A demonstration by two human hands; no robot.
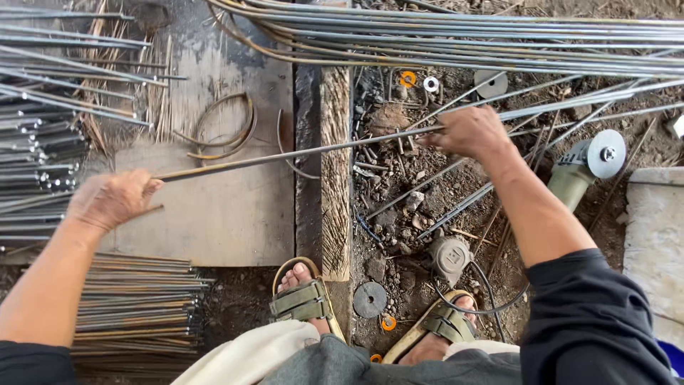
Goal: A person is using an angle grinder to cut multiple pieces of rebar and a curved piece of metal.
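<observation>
A long thin steel rod (pixel 306 152) stretches across the wooden board (pixel 221 214) and the upright wooden block (pixel 335 178). My left hand (pixel 112 199) grips the rod's rusty left end over the board. My right hand (pixel 472 133) is closed around the same rod to the right of the block, above dirt strewn with metal offcuts. Both arms wear dark sleeves. My sandalled feet (pixel 303 299) rest on the ground below the block.
An angle grinder (pixel 584 167) lies on the dirt at right, its cable looping by my right foot. Bundles of cut rods (pixel 135 306) lie bottom left and stacked rod ends (pixel 35 142) at left. Long rods (pixel 463 36) run along the top. A loose cutting disc (pixel 370 299) lies between my feet.
</observation>
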